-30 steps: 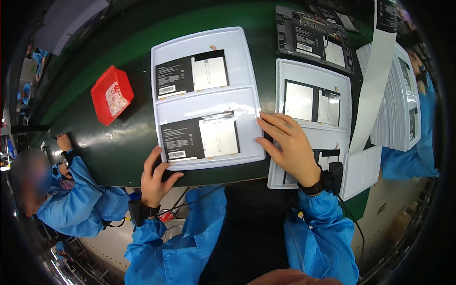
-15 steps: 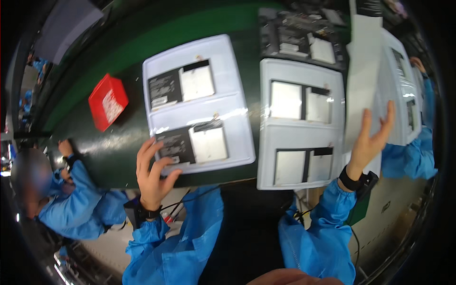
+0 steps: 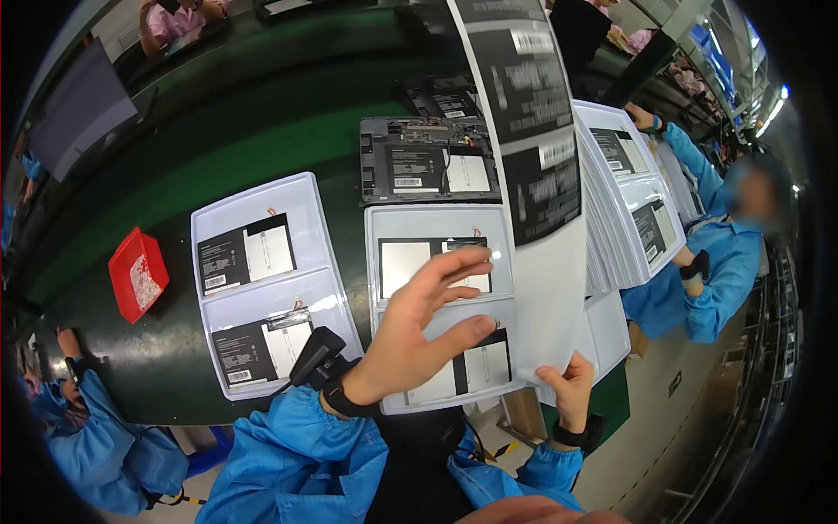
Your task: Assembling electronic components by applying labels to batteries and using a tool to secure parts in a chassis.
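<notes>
My right hand [image 3: 572,390] pinches the bottom edge of a long label sheet [image 3: 550,288], white at its lower end and carrying black printed labels [image 3: 543,188] higher up. With fingers apart, my left hand [image 3: 428,323] hovers over the middle white tray [image 3: 377,306] and holds nothing. Flat battery packs lie in this tray: a white-and-black one [image 3: 406,262] behind my fingers and another [image 3: 486,367] partly covered by my hand. The left white tray [image 3: 336,327] holds two battery packs with black labels, a far one [image 3: 225,260] and a near one [image 3: 243,354].
A red bin [image 3: 131,240] with small white pieces stands at the left. Beyond the middle tray lies an opened laptop base [image 3: 375,166]. Stacked white trays [image 3: 602,236] rise at the right. Co-workers in blue sit at the left [image 3: 105,437] and right [image 3: 729,271].
My view has turned rightward. My left hand has left the left tray for the middle one. My right hand has closed on the label sheet's lower edge, and the sheet's printed labels now show.
</notes>
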`<state>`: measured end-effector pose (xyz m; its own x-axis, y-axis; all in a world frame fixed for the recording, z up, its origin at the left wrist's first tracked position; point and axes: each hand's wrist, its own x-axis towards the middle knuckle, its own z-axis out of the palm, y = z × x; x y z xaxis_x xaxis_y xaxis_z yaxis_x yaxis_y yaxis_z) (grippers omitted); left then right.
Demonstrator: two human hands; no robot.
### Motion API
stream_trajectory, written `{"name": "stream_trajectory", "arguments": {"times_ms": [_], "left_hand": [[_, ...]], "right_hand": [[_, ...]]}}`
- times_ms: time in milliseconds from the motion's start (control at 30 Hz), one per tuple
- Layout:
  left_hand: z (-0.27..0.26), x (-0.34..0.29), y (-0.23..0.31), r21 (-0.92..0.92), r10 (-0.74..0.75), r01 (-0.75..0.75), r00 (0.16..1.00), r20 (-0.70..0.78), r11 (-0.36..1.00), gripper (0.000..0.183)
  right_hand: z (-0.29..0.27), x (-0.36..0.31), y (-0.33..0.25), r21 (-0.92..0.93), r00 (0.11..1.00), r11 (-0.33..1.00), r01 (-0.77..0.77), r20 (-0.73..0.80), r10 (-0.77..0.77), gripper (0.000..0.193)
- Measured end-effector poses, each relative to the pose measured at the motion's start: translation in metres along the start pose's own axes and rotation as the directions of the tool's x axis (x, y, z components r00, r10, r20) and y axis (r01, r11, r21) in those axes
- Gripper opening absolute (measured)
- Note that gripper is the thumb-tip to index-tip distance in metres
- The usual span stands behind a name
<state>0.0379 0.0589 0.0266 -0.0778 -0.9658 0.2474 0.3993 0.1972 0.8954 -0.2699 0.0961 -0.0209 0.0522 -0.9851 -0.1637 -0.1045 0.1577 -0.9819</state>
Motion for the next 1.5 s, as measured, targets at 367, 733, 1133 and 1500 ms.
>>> {"name": "stream_trajectory", "arguments": {"times_ms": [367, 733, 1133, 1500], "left_hand": [[0.043, 0.057, -0.058, -0.245, -0.079, 0.064, 0.995, -0.055, 0.967, 0.034], [0.05, 0.018, -0.047, -0.189, -0.193, 0.19, 0.981, 0.002, 0.963, 0.034], [0.048, 0.021, -0.045, -0.324, -0.157, 0.141, 0.987, -0.023, 0.936, 0.027], [0.054, 0.034, -0.066, -0.287, -0.206, 0.186, 0.978, -0.044, 0.94, 0.029]], "right_hand": [[-0.066, -0.026, 0.061, -0.603, 0.932, 0.772, -0.2, 0.125, 0.339, 0.04], [0.04, 0.043, -0.069, -0.507, 0.731, 0.624, 0.595, 0.018, -0.683, 0.021], [0.049, 0.059, -0.08, -0.371, 0.83, 0.76, 0.533, 0.056, -0.555, 0.013], [0.047, 0.049, -0.096, -0.622, 0.71, 0.464, 0.631, 0.222, -0.668, 0.019]]}}
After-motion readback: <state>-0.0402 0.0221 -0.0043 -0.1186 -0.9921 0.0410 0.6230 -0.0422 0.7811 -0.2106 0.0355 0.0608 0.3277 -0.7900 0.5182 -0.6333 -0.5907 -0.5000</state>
